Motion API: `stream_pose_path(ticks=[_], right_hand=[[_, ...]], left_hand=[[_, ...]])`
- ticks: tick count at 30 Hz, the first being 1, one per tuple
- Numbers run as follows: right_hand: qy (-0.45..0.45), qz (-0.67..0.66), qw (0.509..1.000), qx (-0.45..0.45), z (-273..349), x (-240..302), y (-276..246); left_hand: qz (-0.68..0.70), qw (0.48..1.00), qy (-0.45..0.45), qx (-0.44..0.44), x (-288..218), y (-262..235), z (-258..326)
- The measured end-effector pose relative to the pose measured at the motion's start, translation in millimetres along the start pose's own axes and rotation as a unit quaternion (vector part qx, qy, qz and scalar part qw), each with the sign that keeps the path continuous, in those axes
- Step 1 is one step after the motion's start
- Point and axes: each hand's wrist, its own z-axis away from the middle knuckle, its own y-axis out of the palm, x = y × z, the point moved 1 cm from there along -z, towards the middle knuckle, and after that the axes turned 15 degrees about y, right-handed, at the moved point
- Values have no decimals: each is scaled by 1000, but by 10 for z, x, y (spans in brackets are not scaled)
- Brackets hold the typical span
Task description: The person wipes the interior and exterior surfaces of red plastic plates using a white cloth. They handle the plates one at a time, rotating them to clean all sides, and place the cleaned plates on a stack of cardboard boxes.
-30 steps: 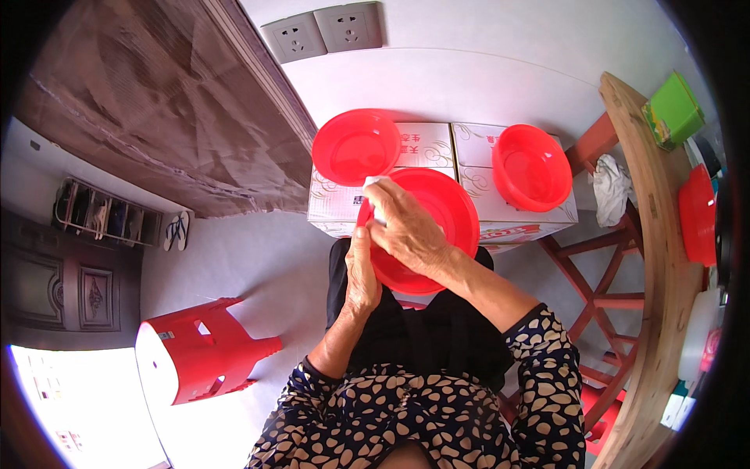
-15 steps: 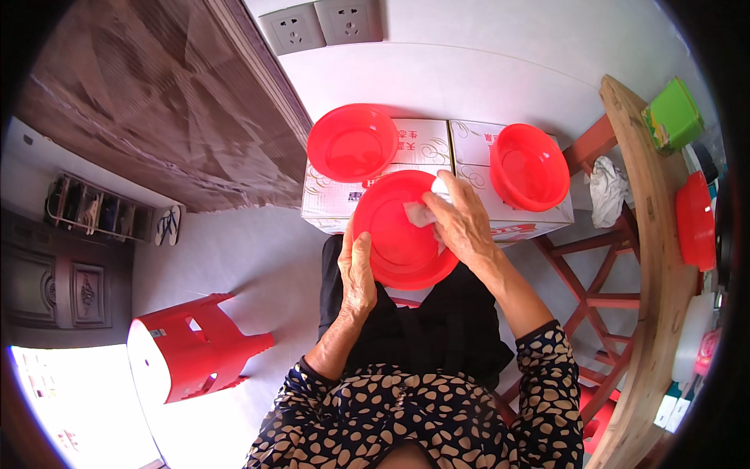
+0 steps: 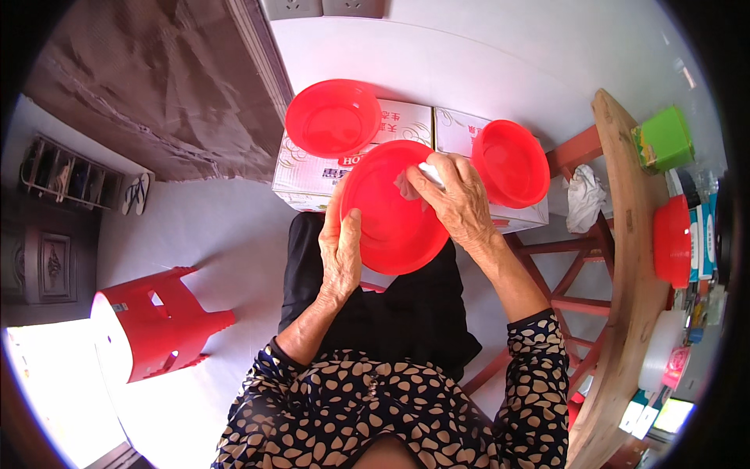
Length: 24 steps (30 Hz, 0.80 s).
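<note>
A round red plastic basin (image 3: 394,227) is held over my lap, tilted so its inside faces me. My left hand (image 3: 341,242) grips its left rim, thumb inside and fingers behind. In my right hand (image 3: 455,195) is a bunched white cloth or tissue (image 3: 431,175), pressed to the upper right part of the basin's inner wall. A thin end of it shows against the red. Two more red basins sit on the white cartons: one at the back left (image 3: 332,125), another at the right (image 3: 512,166).
White printed cartons (image 3: 305,178) stand against the wall. To the left a red plastic stool (image 3: 168,320) lies on its side. At the right is a wooden table (image 3: 637,313) bearing a green box (image 3: 664,139) and a red bowl (image 3: 673,241); a white cloth (image 3: 583,199) hangs by its red frame.
My view has shifted, so the surroundings sit further left and the cartons higher. The right hand with the white cloth has moved a little along the basin's inner wall; the left keeps its hold.
</note>
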Motion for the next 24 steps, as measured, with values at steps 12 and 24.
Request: stream_pose_path(ticks=[12, 24], right_hand=[[124, -56, 960, 244, 570, 487, -127], [17, 9, 983, 184, 382, 221, -138]], left_hand=[[20, 1000, 2, -20, 191, -9, 99], [14, 1000, -20, 1, 67, -38, 56]])
